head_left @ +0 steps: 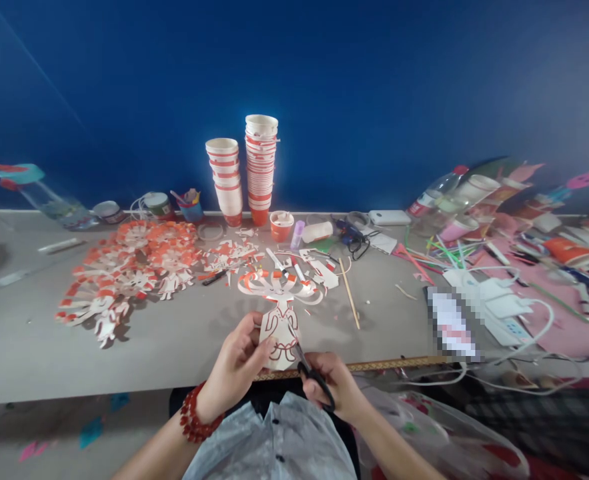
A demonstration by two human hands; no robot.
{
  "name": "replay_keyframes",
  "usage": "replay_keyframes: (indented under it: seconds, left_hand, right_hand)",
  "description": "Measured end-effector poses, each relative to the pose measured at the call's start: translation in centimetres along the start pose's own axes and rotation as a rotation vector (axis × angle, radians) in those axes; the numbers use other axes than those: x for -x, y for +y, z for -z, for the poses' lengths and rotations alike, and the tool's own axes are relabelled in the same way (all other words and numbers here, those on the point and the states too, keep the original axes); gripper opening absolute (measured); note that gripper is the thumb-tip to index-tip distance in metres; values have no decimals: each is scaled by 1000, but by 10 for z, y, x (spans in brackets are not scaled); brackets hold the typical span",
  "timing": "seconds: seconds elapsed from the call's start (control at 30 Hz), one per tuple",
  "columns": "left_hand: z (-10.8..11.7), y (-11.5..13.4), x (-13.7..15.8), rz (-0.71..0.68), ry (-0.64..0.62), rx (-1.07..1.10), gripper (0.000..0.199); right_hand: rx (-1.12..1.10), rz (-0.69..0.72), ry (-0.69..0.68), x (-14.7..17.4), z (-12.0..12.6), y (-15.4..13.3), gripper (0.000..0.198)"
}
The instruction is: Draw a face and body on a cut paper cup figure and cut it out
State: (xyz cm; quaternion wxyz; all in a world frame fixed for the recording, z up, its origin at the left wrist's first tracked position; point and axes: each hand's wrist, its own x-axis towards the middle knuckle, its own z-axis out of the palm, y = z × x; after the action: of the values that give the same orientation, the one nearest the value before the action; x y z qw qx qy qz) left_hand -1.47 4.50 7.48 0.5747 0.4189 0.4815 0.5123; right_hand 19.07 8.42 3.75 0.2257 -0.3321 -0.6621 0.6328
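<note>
My left hand [241, 357] pinches the left side of a paper doll cutout [280, 327]. Outlines of a figure's body are drawn on its white lower part, and curled orange and white strips fan out at its top. In my right hand [331, 380] is a pair of scissors [315, 385] with black handles, fingers around the loops. Their blades lie against the right part of the drawn figure; whether the blades are parted is hard to make out. The doll is held just above the table's front edge.
Finished-looking paper dolls [139, 260] lie heaped at the left. Two stacks of paper cups [261, 167] stand by the blue wall. Paper scraps [231, 257], a wooden stick [349, 293] and a glue gun [351, 233] lie beyond my hands. A phone [451, 323] and power strip [494, 310] are right.
</note>
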Motion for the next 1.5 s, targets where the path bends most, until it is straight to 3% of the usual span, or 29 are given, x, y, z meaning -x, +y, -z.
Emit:
replay_keyframes:
  seconds: [0.3,0.63,0.9,1.5]
  left_hand:
    - [-10,1,3,25,14,73,31]
    - [-3,5,-4,-135,69,-73,23]
    - [-13,1,-5,-97,53,74,23]
    - [-16,-2,-4,-80,94,104,24]
  right_hand:
    - [104,117,60,0,-2,4,72]
    - [50,23,24,3,0,3,73]
    - [-92,-26,-27,4,-4,3,70]
    - [87,92,53,3,-6,8,72]
